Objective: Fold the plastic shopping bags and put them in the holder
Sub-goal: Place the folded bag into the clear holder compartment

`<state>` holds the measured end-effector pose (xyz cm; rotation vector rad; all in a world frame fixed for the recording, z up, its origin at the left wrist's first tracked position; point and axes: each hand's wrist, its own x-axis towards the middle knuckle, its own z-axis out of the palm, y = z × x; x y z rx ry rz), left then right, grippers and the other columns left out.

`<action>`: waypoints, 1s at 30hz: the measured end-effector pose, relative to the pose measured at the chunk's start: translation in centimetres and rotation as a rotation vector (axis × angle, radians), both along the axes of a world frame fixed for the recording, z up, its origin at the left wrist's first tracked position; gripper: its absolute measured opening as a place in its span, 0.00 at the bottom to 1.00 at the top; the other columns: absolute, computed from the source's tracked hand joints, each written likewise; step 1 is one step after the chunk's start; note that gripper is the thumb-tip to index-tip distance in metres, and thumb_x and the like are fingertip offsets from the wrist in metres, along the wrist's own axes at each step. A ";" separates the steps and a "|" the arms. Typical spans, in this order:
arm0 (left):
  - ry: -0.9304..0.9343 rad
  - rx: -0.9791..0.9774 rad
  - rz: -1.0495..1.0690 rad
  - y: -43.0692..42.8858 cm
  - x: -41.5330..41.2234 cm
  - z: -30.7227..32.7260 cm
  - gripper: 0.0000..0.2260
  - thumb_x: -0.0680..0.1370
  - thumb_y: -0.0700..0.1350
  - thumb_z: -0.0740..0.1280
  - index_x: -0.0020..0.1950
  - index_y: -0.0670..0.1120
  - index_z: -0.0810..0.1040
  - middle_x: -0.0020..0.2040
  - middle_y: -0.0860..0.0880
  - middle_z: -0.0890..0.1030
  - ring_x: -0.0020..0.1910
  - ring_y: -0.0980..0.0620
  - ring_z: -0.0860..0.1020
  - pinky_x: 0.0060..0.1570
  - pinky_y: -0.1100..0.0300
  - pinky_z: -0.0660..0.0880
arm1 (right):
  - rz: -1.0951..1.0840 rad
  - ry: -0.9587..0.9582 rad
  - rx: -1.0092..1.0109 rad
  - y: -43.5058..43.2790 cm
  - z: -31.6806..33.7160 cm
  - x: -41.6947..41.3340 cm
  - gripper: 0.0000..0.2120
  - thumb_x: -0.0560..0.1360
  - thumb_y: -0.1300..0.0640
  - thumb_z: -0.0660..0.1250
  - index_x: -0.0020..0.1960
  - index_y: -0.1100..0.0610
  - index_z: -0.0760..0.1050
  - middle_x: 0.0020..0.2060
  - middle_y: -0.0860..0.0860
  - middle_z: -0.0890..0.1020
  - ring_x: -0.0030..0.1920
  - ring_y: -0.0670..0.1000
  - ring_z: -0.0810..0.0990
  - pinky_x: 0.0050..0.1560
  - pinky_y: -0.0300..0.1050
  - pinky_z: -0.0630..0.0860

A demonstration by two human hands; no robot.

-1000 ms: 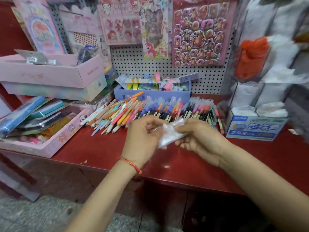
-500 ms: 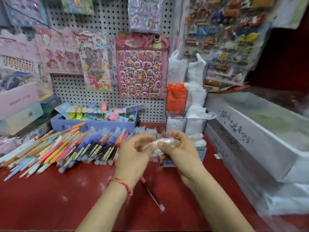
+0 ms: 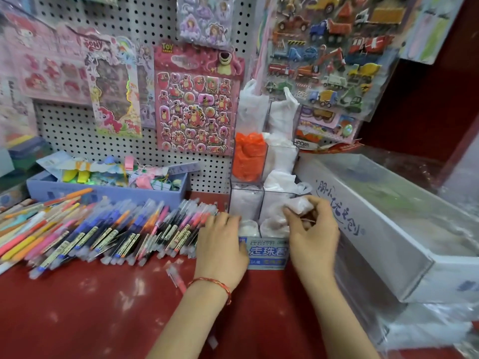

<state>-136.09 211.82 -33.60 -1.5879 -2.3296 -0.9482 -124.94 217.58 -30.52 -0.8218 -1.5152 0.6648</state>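
Perhaps the folded bag [image 3: 298, 206] pinched by the right hand [image 3: 315, 231] may spring open at the crowded holder [image 3: 247, 187]; left hand [image 3: 220, 244] rests flat, empty

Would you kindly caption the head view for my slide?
Right hand pinches a folded plastic bag beside the acrylic holder; left hand touches the blue box.

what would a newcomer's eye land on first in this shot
Probably the fan of coloured pens spread over the red counter at left, and the bright orange bags in a clear holder against the pegboard, middle. Just in front of that holder, the right hand pinches a small folded clear bag over a front compartment, with the left hand laid beside it.
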 end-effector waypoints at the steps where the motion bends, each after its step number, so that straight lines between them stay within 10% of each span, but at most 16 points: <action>1: 0.043 -0.053 0.010 0.0 0.0 0.1 0.19 0.77 0.48 0.63 0.67 0.49 0.66 0.64 0.51 0.68 0.65 0.49 0.63 0.62 0.60 0.61 | 0.021 -0.006 0.005 0.1 0.0 -0.1 0.14 0.71 0.68 0.70 0.44 0.52 0.70 0.35 0.40 0.75 0.34 0.32 0.75 0.37 0.24 0.68; 13: 0.198 -0.213 -0.004 1.0 -0.9 0.3 0.15 0.78 0.52 0.62 0.63 0.49 0.73 0.59 0.48 0.67 0.62 0.46 0.63 0.60 0.57 0.60 | 0.097 -0.048 0.068 0.8 -0.4 -0.9 0.15 0.72 0.71 0.66 0.49 0.52 0.72 0.38 0.42 0.76 0.36 0.41 0.74 0.39 0.33 0.71; 18: 0.215 0.179 -0.034 1.4 -0.9 2.7 0.16 0.63 0.47 0.77 0.47 0.45 0.80 0.48 0.45 0.77 0.50 0.41 0.74 0.46 0.51 0.70 | 0.063 0.030 0.131 1.3 0.3 -1.0 0.16 0.72 0.71 0.65 0.48 0.49 0.75 0.44 0.45 0.79 0.44 0.53 0.79 0.47 0.53 0.77; 22: 0.204 0.060 0.016 2.9 -2.1 4.6 0.26 0.71 0.53 0.70 0.66 0.48 0.67 0.64 0.51 0.70 0.63 0.47 0.63 0.57 0.55 0.57 | 0.067 0.019 0.188 2.4 3.0 -1.9 0.19 0.71 0.71 0.66 0.42 0.45 0.73 0.39 0.44 0.78 0.40 0.49 0.76 0.44 0.41 0.73; 30: 0.248 -0.082 -0.033 5.0 -3.6 5.1 0.15 0.75 0.53 0.66 0.60 0.51 0.76 0.65 0.49 0.69 0.63 0.45 0.60 0.59 0.54 0.55 | 0.175 -0.284 0.179 4.4 6.3 -5.2 0.14 0.69 0.71 0.67 0.41 0.51 0.76 0.37 0.39 0.76 0.38 0.34 0.73 0.37 0.24 0.66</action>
